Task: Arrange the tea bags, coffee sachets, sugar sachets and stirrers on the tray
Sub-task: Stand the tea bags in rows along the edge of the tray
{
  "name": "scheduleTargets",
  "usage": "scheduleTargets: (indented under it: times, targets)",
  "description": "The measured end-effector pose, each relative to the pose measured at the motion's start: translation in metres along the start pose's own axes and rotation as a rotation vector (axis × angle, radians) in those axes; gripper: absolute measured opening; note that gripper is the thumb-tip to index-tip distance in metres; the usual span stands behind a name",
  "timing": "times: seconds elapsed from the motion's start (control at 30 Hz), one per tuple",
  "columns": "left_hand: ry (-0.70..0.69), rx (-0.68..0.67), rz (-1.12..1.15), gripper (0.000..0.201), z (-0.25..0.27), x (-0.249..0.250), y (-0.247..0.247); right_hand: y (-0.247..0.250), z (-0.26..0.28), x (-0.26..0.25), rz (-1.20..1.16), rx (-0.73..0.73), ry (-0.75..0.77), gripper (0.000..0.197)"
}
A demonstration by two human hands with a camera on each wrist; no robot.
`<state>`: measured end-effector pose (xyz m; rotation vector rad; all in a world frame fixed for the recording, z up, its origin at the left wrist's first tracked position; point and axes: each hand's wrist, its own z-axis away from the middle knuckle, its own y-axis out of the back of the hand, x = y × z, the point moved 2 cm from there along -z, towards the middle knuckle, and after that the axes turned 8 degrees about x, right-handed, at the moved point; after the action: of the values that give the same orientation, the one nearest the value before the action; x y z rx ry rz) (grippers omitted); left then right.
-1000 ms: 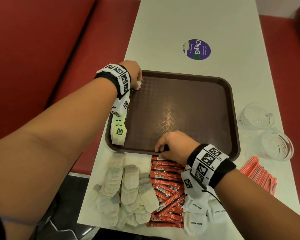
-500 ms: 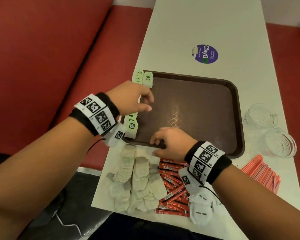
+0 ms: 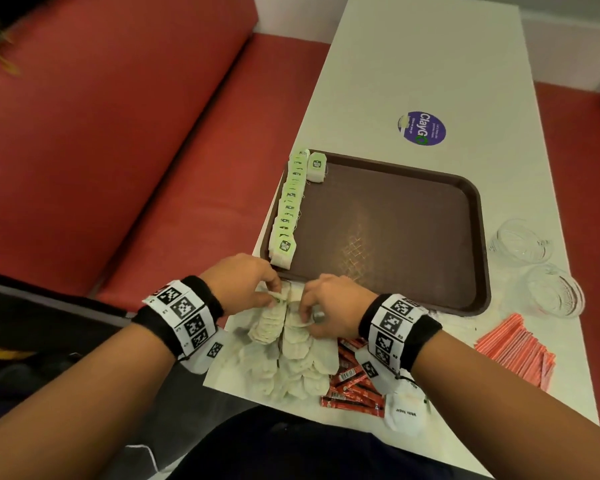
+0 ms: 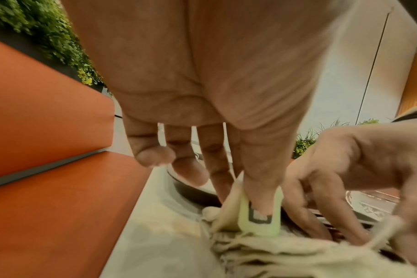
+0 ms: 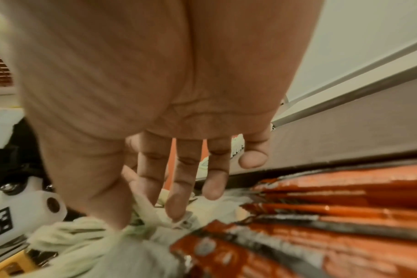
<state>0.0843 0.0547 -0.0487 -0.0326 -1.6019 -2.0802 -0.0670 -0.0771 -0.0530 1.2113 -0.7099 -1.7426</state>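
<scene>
Tea bags already placed form one overlapping row along the left edge of the brown tray, with a single bag lying just beside the row at the far-left corner; the rest of the tray floor is bare. At the near-left corner of the table, just outside the tray's near rim, lies the unsorted heap of tea bags, and both hands work at its far end. Left hand: thumb and fingers curled, pinching a green tag and the bag beneath it, as the left wrist view shows. Right hand: fingers bent down into the heap, thumb and forefinger seemingly pinching a bag, though the right wrist view is too blurred to settle this. To the right of the heap, partly under the right wrist, lie the red coffee sachets, then white sugar sachets at the near edge, then a bundle of orange stirrers towards the right edge; two clear glass cups stand beyond them, just beside the tray's right rim. Step in hand, by inference: gathering a further batch of tea bags for a second row. The next move would call for lifting the bags free of tangled strings, carrying them over the near rim, and laying them beside the existing row without disturbing it.
</scene>
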Motion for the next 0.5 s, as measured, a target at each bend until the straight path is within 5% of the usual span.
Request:
scheduleTargets:
  times: [0.33, 0.5]
  targets:
    - [0.017, 0.259, 0.224, 0.008, -0.001, 0.014, 0.023, 0.021, 0.011, 0.011, -0.338, 0.354, -0.169, 0.013]
    - [-0.024, 0.253, 0.302, 0.003, -0.006, 0.025, 0.033, 0.029, 0.009, 0.020, -0.525, 0.496, -0.218, 0.019]
